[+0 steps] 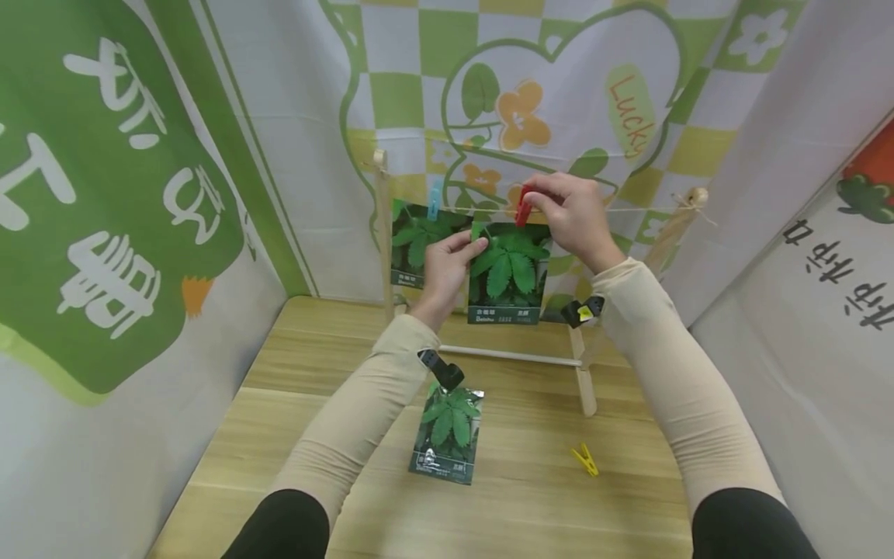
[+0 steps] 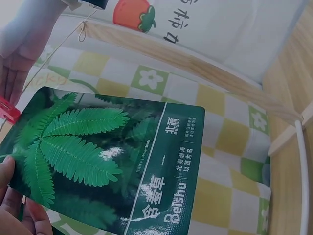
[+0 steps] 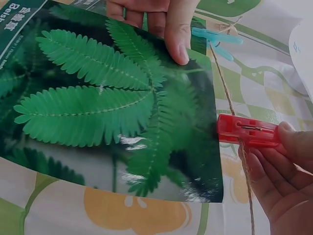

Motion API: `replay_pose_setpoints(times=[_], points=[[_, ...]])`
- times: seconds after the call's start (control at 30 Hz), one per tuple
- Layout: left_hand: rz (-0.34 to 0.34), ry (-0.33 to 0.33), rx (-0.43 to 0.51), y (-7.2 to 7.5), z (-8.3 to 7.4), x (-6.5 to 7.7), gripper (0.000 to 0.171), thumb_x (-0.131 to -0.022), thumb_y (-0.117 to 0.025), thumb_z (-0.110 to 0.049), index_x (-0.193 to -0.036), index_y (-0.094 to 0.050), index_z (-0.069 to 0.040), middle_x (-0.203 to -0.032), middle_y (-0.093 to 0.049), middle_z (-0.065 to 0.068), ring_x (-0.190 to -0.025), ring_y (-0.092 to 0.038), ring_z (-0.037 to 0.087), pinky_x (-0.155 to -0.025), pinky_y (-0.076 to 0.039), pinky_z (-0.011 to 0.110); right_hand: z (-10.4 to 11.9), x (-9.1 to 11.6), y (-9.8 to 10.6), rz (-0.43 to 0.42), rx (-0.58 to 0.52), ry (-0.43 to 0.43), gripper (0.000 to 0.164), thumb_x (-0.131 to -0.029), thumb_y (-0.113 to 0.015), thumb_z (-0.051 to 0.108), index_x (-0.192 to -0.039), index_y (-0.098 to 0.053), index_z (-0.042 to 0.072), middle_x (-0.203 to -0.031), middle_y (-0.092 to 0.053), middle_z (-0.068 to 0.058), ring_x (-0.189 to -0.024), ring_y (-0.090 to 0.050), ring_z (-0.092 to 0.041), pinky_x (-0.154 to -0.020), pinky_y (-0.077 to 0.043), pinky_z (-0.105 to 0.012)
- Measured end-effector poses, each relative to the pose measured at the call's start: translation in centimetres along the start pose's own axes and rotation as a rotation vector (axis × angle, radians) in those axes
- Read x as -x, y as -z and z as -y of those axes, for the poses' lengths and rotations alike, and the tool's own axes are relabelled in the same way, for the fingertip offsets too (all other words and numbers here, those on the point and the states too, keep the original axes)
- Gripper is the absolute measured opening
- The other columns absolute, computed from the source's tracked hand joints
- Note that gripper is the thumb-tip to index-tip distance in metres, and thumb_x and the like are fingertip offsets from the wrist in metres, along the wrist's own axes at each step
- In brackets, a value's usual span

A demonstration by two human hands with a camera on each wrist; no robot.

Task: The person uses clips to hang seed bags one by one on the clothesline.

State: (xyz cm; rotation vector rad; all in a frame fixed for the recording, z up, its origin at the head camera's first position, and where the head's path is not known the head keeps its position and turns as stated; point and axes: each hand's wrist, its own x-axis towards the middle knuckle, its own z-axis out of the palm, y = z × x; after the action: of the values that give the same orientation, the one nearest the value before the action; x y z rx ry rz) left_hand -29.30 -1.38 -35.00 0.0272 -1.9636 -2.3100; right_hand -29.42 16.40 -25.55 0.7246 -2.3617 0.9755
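My left hand (image 1: 447, 268) pinches the upper left edge of a green seed packet (image 1: 510, 272) with a leaf picture, thumb on its front. The packet hangs upright just below a twine line (image 1: 639, 210). At the packet's top edge my right hand (image 1: 576, 217) holds a red clothespin (image 3: 249, 131) between thumb and fingers. In the right wrist view the pin lies across the twine, its tip right at the packet's edge. A second seed packet (image 1: 408, 244) hangs to the left under a light blue clothespin (image 1: 434, 203), partly hidden by my left hand.
A third seed packet (image 1: 447, 439) lies flat on the wooden table (image 1: 531, 497), below my left forearm. To its right lies a yellow clothespin (image 1: 585, 460). The twine is tied between wooden posts, with a white rod (image 1: 510, 355) low between them. Printed cloth hangs behind.
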Motion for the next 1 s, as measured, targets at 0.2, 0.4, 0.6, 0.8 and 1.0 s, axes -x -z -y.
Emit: replay_pose_setpoints(times=[0.2,0.4,0.6,0.8,1.0], points=[[-0.004,-0.014,-0.002,0.0,-0.1,-0.1,0.026,-0.087,-0.074,-0.018,-0.110,-0.073,-0.005,-0.098,-0.072,0.001,-0.072,-0.053,0.003,-0.068,-0.043,0.026,-0.3,0.1,0.0,0.050,0.012,-0.014,0.018,-0.095,-0.063,0.012,-0.104,-0.073,0.000,-0.100,-0.073,-0.017,-0.084,-0.068,-0.026,-0.073,-0.051,-0.023],[0.000,-0.001,-0.016,0.2,0.0,0.0,0.029,-0.088,-0.072,-0.017,-0.114,-0.071,-0.004,-0.108,-0.072,0.009,-0.079,-0.057,0.003,-0.067,-0.045,0.018,-0.4,0.3,0.1,0.137,-0.026,-0.095,0.029,-0.094,-0.064,0.013,-0.121,-0.067,0.001,-0.113,-0.069,-0.019,-0.095,-0.068,-0.030,-0.083,-0.055,-0.042],[-0.014,-0.002,-0.016,0.6,0.3,0.3,0.032,-0.091,-0.070,-0.018,-0.119,-0.068,-0.003,-0.118,-0.068,0.015,-0.091,-0.061,0.005,-0.074,-0.049,0.014,-0.4,0.5,0.1,0.169,-0.069,-0.146,0.036,-0.094,-0.065,0.014,-0.128,-0.063,0.003,-0.117,-0.068,-0.019,-0.099,-0.069,-0.031,-0.085,-0.057,-0.035],[-0.029,-0.113,-0.041,1.0,0.7,0.6,0.027,-0.092,-0.069,-0.017,-0.114,-0.070,-0.003,-0.114,-0.070,0.016,-0.096,-0.065,0.011,-0.085,-0.053,0.026,-0.6,0.7,0.0,0.169,-0.092,-0.166,0.038,-0.093,-0.065,0.013,-0.131,-0.061,0.005,-0.118,-0.068,-0.020,-0.100,-0.069,-0.032,-0.085,-0.057,-0.035],[-0.037,-0.156,-0.034,1.3,1.2,0.8,0.026,-0.093,-0.067,-0.018,-0.115,-0.070,-0.004,-0.112,-0.072,0.015,-0.086,-0.063,0.003,-0.071,-0.051,0.020,-0.7,1.1,-0.1,0.168,-0.113,-0.201,0.039,-0.093,-0.066,0.013,-0.131,-0.060,0.004,-0.120,-0.068,-0.020,-0.101,-0.069,-0.033,-0.087,-0.057,-0.038]])
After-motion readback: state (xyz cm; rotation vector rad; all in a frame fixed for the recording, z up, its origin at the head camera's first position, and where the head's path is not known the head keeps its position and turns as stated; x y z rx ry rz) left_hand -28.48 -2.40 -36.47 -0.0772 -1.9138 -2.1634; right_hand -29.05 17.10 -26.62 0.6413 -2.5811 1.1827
